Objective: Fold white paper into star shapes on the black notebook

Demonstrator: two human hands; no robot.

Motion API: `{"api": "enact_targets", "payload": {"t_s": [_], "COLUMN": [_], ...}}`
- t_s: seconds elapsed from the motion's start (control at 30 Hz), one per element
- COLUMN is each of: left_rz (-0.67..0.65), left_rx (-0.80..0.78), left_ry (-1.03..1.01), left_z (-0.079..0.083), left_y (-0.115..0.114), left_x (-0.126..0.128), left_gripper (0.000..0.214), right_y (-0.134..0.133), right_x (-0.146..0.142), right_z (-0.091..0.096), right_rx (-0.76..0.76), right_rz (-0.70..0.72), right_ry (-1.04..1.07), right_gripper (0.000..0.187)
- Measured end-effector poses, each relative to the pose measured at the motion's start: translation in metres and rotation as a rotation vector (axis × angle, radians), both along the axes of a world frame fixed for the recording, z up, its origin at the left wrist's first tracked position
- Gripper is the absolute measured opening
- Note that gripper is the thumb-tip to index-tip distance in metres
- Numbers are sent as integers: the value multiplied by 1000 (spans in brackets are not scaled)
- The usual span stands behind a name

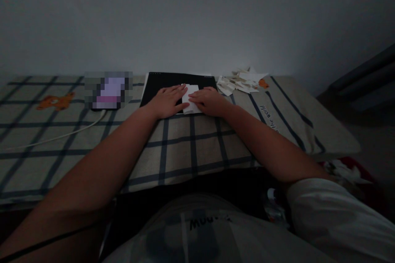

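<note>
A small piece of folded white paper point(191, 95) lies on a black notebook point(156, 83) in the middle of the table. My left hand point(169, 100) rests flat over the notebook, fingers stretched out, its fingertips and thumb touching the paper's left edge. From the other side, my right hand point(210, 101) lies across the paper's right part with its fingers extended to the left. Part of the paper is hidden under the fingers of both hands.
A checked cloth point(179, 148) covers the table, which stands against a wall. Torn paper pieces point(242, 81) are heaped right of the notebook. On the left lies a phone point(109, 92) with a white cable point(74, 132). A plastic bottle point(274, 205) sits below the table edge.
</note>
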State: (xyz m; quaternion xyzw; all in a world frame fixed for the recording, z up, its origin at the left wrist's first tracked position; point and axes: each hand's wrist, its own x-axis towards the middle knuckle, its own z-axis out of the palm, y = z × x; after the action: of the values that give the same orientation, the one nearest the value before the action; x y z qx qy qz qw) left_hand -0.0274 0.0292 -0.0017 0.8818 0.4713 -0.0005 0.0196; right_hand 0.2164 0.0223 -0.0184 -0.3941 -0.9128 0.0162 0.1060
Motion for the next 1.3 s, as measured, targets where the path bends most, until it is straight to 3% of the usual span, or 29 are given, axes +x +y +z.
{"api": "enact_targets", "payload": {"t_s": [0.23,0.53,0.8,1.3], "left_rz": [-166,-132,-24,-23], "left_rx": [65,43,21,35], "left_ry": [-103,-4,82,38], "left_z": [-3,2,10,4], "left_y": [7,7,3,11], "left_x": [-6,-7,-2,-7], "left_gripper": [70,75,77,83], "right_y": [0,2,-1,-4], "right_x": [-1,0,-2,-3], "right_z": [3,0,4,7], "right_rx": [1,2,-12,-41], "right_rz": [2,25,13,-11], "right_ry": [-18,0,-22,-36], "right_gripper": [49,50,51,52]}}
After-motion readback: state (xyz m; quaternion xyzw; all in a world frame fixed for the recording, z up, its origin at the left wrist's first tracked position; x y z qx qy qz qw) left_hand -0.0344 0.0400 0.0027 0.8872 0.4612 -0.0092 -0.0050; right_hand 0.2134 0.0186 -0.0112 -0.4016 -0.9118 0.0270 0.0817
